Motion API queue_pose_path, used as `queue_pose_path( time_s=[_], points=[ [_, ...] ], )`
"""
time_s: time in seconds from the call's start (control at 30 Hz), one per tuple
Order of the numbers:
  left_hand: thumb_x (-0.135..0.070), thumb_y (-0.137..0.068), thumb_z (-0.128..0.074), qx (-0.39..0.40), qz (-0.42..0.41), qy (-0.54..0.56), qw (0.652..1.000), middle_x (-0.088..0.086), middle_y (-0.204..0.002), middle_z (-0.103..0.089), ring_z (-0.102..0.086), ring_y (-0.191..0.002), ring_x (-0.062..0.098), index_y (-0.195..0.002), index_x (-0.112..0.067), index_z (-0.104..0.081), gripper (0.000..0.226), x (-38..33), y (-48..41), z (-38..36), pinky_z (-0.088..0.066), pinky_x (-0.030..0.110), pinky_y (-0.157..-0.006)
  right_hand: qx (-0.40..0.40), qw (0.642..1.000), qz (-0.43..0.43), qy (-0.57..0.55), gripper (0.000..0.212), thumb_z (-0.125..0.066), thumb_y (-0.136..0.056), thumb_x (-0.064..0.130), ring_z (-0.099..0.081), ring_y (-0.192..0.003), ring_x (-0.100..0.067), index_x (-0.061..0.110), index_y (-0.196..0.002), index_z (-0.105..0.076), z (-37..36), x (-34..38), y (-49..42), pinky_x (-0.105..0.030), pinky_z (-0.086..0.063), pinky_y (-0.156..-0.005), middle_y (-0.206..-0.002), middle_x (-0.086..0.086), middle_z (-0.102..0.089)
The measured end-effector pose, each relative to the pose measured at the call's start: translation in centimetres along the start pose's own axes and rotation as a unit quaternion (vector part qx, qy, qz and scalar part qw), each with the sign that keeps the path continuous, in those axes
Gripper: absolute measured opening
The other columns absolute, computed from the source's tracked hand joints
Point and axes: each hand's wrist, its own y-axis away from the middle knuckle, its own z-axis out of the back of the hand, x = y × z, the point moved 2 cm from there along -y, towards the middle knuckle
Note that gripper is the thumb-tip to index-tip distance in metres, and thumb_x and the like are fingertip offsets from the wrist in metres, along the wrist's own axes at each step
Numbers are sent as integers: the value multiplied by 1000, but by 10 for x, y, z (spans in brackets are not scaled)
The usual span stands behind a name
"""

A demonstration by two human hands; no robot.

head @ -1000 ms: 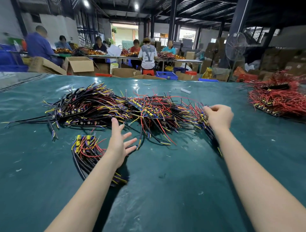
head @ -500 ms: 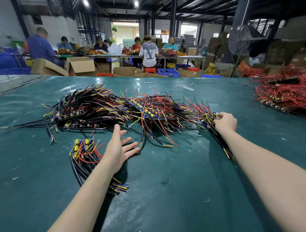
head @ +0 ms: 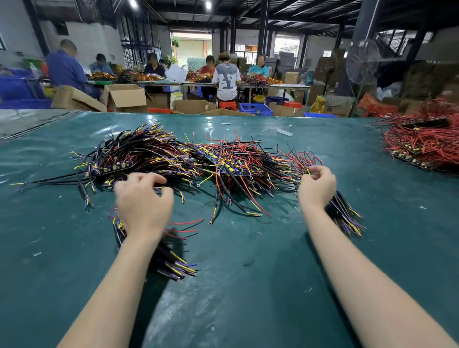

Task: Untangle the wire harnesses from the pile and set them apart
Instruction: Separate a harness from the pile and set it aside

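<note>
The left hand (head: 144, 201) has moved forward onto the pile (head: 178, 154) (fingers curled now, not splayed).

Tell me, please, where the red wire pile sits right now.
In the head view the red pile lies at the far right edge of the table, apart from the mixed pile at centre, beyond the right hand, which pinches a harness.

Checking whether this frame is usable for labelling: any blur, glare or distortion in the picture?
Head view: the left hand is motion-blurred, so its grip is unclear; the right hand, pinching the black yellow-tipped wire harness, is fairly sharp. Head view: ceiling lamps glare on the glossy green table cover near its far edge; the wide-angle lens tilts the dark steel pillars outward.
</note>
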Motion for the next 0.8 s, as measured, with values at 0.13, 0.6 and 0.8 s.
queue_pose_path(
  time_s=[0.13, 0.6, 0.8],
  points=[
    [-25, -78, -63, 120, 101, -142, 977, 16, -127, -43, -30, -120, 34, -111, -16, -59, 35, 20, -2, 2, -30, 46, -96, 148, 988, 40, -32, 21, -52, -74, -5, -54, -79, -22, 6, -83, -67, -22, 15, 66, -29, -39, -75, -88, -15, -66],
    [-6, -56, -73, 239, -88, 166, 953, 0, -110, -44, -46, -92, 12, -105, -17, -53, 54, -26, 34, -23, -39, 23, -82, 505, 849, -50, -148, 14, -48, -92, 4, -50, -57, -10, 3, -99, -60, -27, 21, 122, -15, -41, -52, -70, -2, -56],
    [-6, -63, -73, 263, -202, 197, 923, 1, -126, -41, -43, -116, 16, -133, -14, -42, 77, -37, 49, -31, -33, 20, -101, 565, 780, -103, -247, 17, -49, -93, 13, -55, -61, -12, 3, -83, -59, -22, 22, 123, -19, -51, -57, -74, -11, -59]
  ],
)
